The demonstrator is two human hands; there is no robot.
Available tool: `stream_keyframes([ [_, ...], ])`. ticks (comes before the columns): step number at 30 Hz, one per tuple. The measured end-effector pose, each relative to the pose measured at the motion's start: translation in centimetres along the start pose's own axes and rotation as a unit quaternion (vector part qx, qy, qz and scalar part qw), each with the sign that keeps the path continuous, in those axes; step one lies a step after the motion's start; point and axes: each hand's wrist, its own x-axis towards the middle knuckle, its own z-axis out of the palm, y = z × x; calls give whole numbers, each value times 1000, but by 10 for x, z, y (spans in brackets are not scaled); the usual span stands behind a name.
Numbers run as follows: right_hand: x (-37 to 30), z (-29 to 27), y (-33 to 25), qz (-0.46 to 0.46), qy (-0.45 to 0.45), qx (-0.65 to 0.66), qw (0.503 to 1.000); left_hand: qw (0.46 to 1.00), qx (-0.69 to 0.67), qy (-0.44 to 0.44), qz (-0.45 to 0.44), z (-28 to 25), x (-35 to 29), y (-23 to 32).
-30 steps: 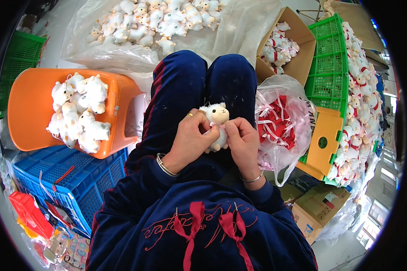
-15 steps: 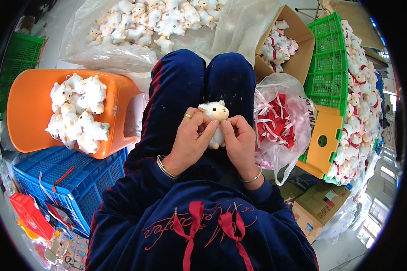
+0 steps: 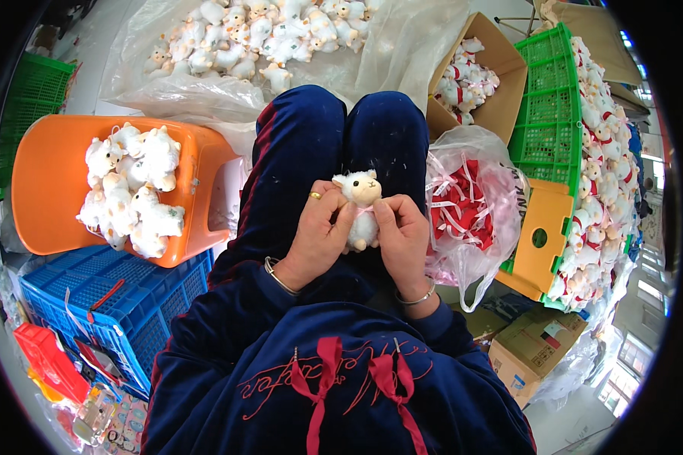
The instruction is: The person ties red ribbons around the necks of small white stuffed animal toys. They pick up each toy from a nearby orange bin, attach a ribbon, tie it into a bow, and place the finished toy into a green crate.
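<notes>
A small white plush lamb (image 3: pixel 364 230) with a beige face sits upright between my hands, over my thighs. Round its neck runs a thin pink ribbon (image 3: pixel 364 208). My left hand (image 3: pixel 319 233), with a ring on one finger, is closed in a pinch on the ribbon at the left of the neck. On the other side my right hand (image 3: pixel 404 239) pinches the ribbon between thumb and forefinger. The fingers curled behind the lamb are partly hidden.
Several white lambs lie on an orange chair (image 3: pixel 49 178) at left, above a blue crate (image 3: pixel 148 318). A plastic bag (image 3: pixel 474 284) holds red and pink ribbons at right, beside a cardboard box (image 3: pixel 501 68) and green crate (image 3: pixel 542 114). Loose lambs (image 3: pixel 258 38) cover plastic sheeting ahead.
My fingers have drawn slightly apart from under the lamb's chin, and the pink ribbon at its neck now shows. More of the lamb's body is uncovered.
</notes>
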Motion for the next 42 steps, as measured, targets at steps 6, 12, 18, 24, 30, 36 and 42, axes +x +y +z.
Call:
stream_keyframes([
  [6,-3,-24,-8,25,14,89,996,990,-97,-27,-100,-5,-9,10],
  [12,-13,-36,-9,21,16,33,999,982,-59,-72,-162,-9,-10,16],
  [18,-18,-39,-9,35,-41,-2,999,973,-104,-67,-196,-7,-8,14],
  [24,-9,-31,-20,17,-127,1,992,979,-138,-91,-121,-5,-5,18],
  [30,-1,-32,-29,104,-126,83,983,985,-54,-134,-95,-3,3,28],
  [36,2,-31,-40,127,-117,51,984,995,22,-93,1,-10,12,37],
  [42,5,-30,-40,92,-113,0,989,990,78,-99,64,-17,24,53],
])
